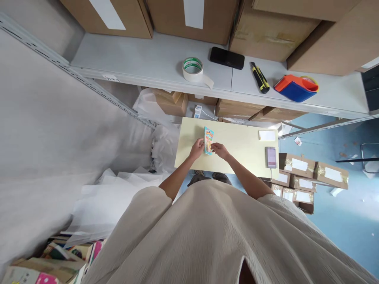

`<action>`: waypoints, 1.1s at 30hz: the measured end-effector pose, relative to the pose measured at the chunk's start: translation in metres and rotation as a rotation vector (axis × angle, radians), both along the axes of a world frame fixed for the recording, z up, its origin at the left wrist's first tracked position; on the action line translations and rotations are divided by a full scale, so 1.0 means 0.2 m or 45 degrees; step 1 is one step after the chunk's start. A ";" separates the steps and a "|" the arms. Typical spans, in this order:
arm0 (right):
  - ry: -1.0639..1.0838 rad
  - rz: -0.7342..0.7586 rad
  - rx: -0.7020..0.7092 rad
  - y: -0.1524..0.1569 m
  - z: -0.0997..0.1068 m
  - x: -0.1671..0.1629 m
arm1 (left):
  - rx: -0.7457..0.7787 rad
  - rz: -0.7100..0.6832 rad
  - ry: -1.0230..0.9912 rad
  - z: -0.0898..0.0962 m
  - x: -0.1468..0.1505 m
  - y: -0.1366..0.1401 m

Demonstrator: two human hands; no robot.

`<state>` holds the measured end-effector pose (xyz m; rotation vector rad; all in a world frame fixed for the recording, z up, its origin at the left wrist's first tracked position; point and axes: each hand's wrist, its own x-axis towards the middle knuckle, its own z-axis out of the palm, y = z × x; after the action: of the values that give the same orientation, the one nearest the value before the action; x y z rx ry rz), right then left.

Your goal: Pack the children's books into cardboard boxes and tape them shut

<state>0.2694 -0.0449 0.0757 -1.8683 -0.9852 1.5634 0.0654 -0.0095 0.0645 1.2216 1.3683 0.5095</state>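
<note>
A small, colourful book (209, 138) with a turquoise border and a rainbow on its cover stands tilted above the pale yellow table (237, 146). My left hand (197, 149) grips its left edge, the fingers partly hidden behind it. From the other side, my right hand (220, 150) has its bent fingertips on the lower right part of the cover. Whether any pages are parted cannot be made out.
On the shelf (133, 55) ahead lie a tape roll (192, 70), a black phone (227, 58), a utility knife (259, 77) and a tape dispenser (297, 88). A device with a blurred screen (270, 157) and a white box (267, 135) sit at the table's right. Cartons (299, 165) stand beyond.
</note>
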 end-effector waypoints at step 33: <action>-0.927 1.335 0.104 0.08 -0.19 -0.18 | 0.142 -0.650 0.656 -0.19 -0.29 -0.05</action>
<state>0.2333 -0.0292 0.0386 -1.9868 -2.6093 1.2004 0.0067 -0.0199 0.0273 1.8058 1.3790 -0.1034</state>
